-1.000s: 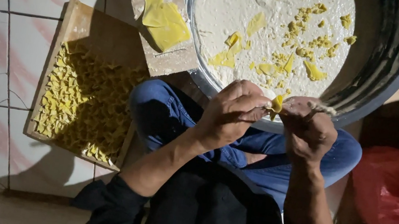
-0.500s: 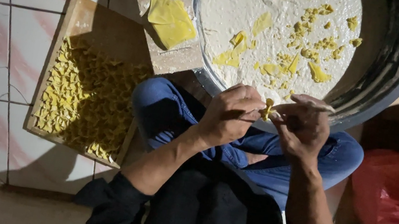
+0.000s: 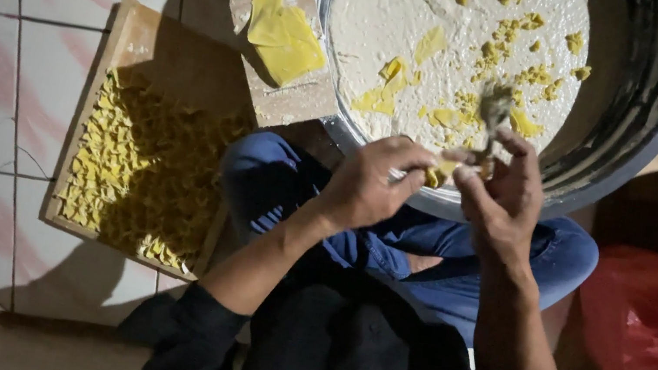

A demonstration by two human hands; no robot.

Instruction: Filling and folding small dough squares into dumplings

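while left hand [image 3: 369, 184] pinches yellow dough piece [image 3: 434, 176], right hand [image 3: 503, 195] fingers grip it too, over floured basin [image 3: 617, 143].

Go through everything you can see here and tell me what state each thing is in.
Left hand: pinching a small yellow dough piece.
Right hand: fingers on the same piece.
Round pan: floured, scattered with dough scraps.
Wooden tray: mostly filled with folded pieces.
Small board: carrying flat yellow sheets.
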